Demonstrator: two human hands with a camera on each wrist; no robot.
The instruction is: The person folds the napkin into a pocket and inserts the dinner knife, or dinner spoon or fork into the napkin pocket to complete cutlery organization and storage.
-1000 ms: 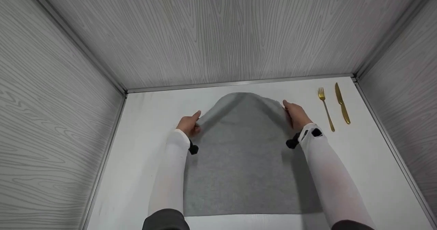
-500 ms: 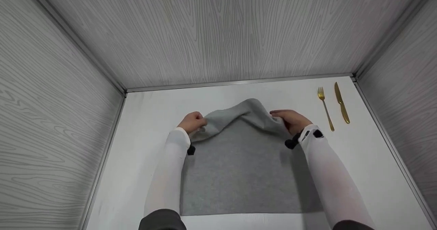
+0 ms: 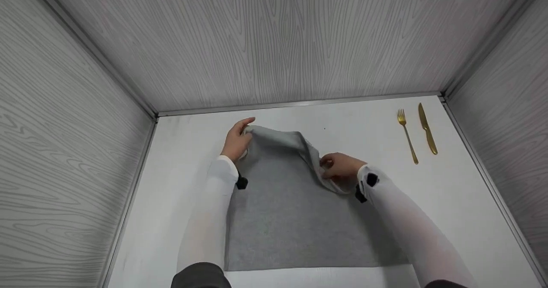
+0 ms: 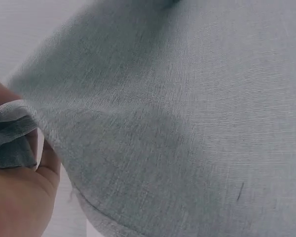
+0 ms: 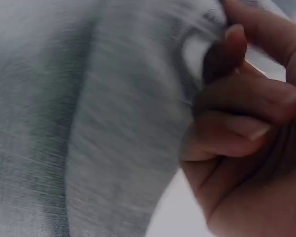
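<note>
A grey cloth [image 3: 295, 228] lies over the white table, its far edge lifted and folded back toward me. At its far left corner, my left hand [image 3: 234, 142] grips the raised edge. In the left wrist view a bunched fold of cloth [image 4: 12, 133] sits between the left thumb and fingers. My right hand [image 3: 342, 166] pinches the far right part of the edge, lower and nearer to me than the left. The right wrist view shows curled fingers [image 5: 237, 113] against the blurred, folded cloth [image 5: 128, 133].
A gold fork [image 3: 407, 134] and a gold knife [image 3: 427, 127] lie side by side at the table's far right. Grey wood-grain panels [image 3: 291, 44] enclose the back and both sides of the white table [image 3: 184, 142].
The cloth's far edge has folded over toward me. My right hand has moved left and nearer with its part of the edge, while the left hand has shifted slightly farther away.
</note>
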